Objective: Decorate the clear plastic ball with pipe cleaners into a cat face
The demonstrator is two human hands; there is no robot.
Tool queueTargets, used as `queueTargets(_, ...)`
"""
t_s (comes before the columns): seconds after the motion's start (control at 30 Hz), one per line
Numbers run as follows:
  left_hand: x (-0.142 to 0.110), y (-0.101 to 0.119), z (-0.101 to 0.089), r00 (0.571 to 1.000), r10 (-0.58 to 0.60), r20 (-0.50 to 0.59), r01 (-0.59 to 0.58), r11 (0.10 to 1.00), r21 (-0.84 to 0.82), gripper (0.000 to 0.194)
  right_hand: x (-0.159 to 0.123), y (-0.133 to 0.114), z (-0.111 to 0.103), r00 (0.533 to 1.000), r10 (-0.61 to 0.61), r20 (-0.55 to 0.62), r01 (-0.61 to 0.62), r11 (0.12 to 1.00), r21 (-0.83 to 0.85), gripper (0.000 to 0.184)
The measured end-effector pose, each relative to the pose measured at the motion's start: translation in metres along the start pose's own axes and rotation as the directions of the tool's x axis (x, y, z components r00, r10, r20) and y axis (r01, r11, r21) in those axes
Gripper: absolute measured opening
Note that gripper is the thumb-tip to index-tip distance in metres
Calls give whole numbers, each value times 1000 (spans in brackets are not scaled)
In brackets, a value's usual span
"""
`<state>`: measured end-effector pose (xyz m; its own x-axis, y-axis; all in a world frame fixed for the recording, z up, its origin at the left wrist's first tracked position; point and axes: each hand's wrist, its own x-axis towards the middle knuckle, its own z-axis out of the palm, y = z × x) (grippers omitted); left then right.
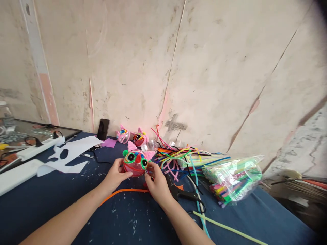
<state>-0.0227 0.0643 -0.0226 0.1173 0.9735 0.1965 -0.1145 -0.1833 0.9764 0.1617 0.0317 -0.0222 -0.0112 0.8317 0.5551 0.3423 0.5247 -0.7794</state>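
Between my two hands is a round red ornament with an animal face, with pink ears, googly eyes ringed in green and a red nose. My left hand grips its left side, thumb across the lower front. On the right side, the fingers of my right hand are closed on its edge. A black glue gun lies just right of my right hand, partly hidden by it. An orange pipe cleaner runs along the table below the ornament.
Two similar ornaments stand by the wall, near a phone. Loose pipe cleaners and a plastic bag of them lie right. Cut white paper and a power strip are left. A pale green pipe cleaner lies front right.
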Motion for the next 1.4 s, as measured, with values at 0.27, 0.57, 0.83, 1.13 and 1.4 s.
queueTargets(0.27, 5, -17, -2, 999, -10, -40, 11, 999, 48, 54, 1, 22, 1, 998, 59, 10, -58, 998, -26, 43)
queueTargets(0.57, -1, -6, 0, 999, -21, -43, 25, 993, 118, 65, 3, 11, -3, 992, 83, -92, -90, 993, -74, 16)
queueTargets(0.83, -10, 16, -7, 883, 422, -204, -277, 821, 499, 40, 9, -2, -15, 964, 168, -205, -175, 985, -15, 29)
queueTargets(1.13, -44, 36, 15, 684, 570, 455, -725, 465, 508, 20, -13, -55, -7, 907, 11, 420, -67, 991, 119, 37)
queueTargets(1.4, -41, 30, 15, 723, 551, 417, -688, 515, 512, 19, -8, -47, -6, 930, 115, 349, -145, 988, 60, 31)
